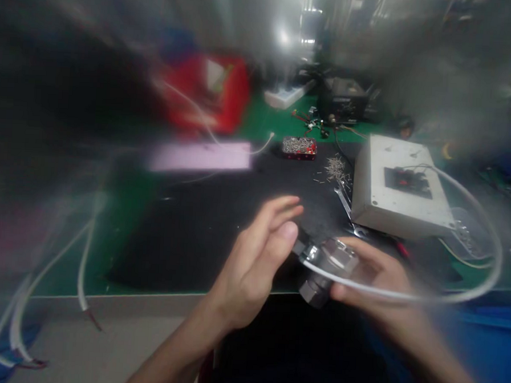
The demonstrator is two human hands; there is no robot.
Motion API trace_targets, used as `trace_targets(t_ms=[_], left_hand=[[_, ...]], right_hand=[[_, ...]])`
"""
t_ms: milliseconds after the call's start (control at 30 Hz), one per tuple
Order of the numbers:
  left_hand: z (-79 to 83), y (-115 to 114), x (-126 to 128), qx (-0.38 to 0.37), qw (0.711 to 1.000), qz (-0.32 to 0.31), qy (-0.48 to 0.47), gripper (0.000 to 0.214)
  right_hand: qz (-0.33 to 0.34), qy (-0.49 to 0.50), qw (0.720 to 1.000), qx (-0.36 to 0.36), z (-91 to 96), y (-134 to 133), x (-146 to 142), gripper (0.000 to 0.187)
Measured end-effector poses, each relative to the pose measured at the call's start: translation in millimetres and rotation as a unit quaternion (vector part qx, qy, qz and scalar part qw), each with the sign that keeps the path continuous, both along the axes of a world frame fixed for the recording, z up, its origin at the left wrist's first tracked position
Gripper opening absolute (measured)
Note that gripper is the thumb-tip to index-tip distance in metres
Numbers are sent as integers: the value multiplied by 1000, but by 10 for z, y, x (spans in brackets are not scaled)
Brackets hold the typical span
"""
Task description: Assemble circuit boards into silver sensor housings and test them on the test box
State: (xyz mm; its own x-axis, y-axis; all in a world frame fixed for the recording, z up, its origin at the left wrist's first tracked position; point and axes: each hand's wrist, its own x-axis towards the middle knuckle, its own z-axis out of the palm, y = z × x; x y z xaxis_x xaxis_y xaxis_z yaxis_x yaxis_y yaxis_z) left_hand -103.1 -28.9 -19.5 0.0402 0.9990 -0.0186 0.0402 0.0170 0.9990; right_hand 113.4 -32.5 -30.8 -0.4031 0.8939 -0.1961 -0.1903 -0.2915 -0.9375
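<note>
Right hand (375,272) | grips metal fitting (331,260) | axis slanted, hex end (313,294) down-left

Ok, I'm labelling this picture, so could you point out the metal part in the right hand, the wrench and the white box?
Metal part (338,257): head view, on its upper faceted section.
Wrench (344,205): head view, on its shaft.
White box (398,204): head view, on its top face.

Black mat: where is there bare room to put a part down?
The black mat looks mostly bare between the pink sheet and the left hand. Crowded: its right side, with loose metal bits, a wrench and the white box.
</note>
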Motion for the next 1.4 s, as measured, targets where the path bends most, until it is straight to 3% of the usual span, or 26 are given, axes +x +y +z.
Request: trace_targets(t_ms=[133,200,333,433,533,700,800,833,867,933,1000,1033,1167,1267,1400], left_hand=[[-12,-137,-119,-9,995,-98,-9,77],[-91,-203,-108,-16,994,-101,-28,86],[-210,-275,-54,-37,989,-74,-119,76],[-210,-301,-30,-73,980,-75,-168,69],[-221,-323,52,-115,965,-37,-233,59],[-317,-320,271,-130,922,42,-362,30],[-323,-277,321,-137,918,68,-366,24],[-314,-260,321,-135,919,73,-364,23],[-302,-243,316,-131,919,77,-363,22],[-277,-210,304,-126,921,78,-360,21],[-259,-174,303,-125,925,67,-353,22],[-254,-154,309,-126,926,60,-350,23],[-250,-65,370,-131,931,54,-337,21],[-249,2,410,-153,929,77,-328,19],[-265,68,407,-179,924,87,-326,17]], right_hand=[[-14,83,992,-97,137,32,-47,31],[-9,96,989,-116,208,49,-77,28],[8,80,990,-119,310,57,-76,24],[37,77,987,-134,364,45,-45,20],[62,78,985,-140,398,48,-48,23],[65,39,994,-75,400,61,-24,28],[-21,-134,989,58,401,21,180,33],[-79,-220,965,119,404,2,295,34],[-143,-312,923,174,408,-15,436,34],[-253,-484,803,238,408,-29,793,34],[-287,-615,694,241,385,3,1225,31],[-283,-654,658,243,364,37,1450,29],[-179,-750,582,257,259,234,2169,40],[-125,-762,585,250,215,398,2381,40],[-29,-780,580,230,198,632,2403,36]])
